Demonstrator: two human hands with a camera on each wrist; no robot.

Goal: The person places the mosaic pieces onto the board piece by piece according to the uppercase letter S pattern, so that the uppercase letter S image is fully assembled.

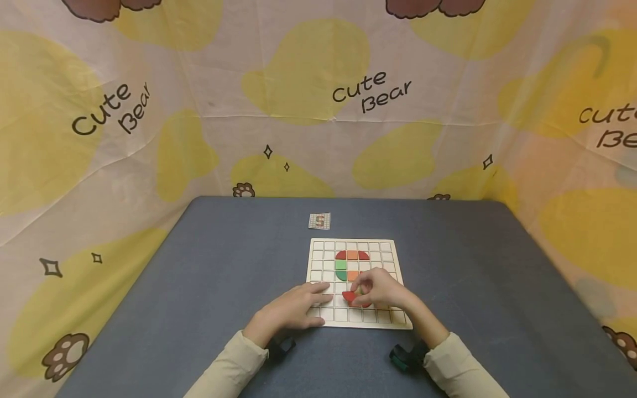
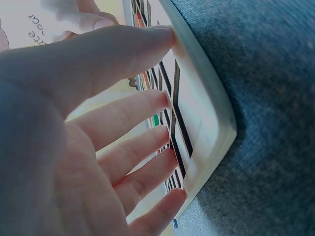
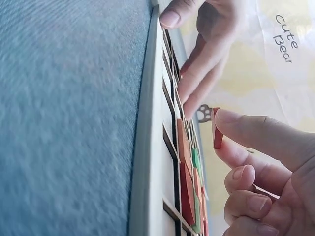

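Observation:
A pale grid board (image 1: 368,327) lies flat on the table, tiles set in some of its cells. My left hand (image 1: 293,307) rests on its left front part, fingers spread and tips on the cells. Between thumb and forefinger, my right hand (image 1: 380,287) pinches a red tile with a curved edge (image 3: 216,130), held above the board. At the board's upper middle are red corner tiles (image 1: 340,255), an orange square (image 1: 352,255), a light green square (image 1: 340,265) and a dark green rounded tile (image 1: 341,275). In the right wrist view, an orange tile (image 3: 183,147) lies beside a red one (image 3: 187,196).
A small card (image 1: 319,221) printed with a coloured figure on a grid lies beyond the board. The dark blue table (image 1: 239,249) extends to both sides. Behind it hangs a patterned cloth (image 1: 298,72). Black straps (image 1: 408,356) sit around the wrists.

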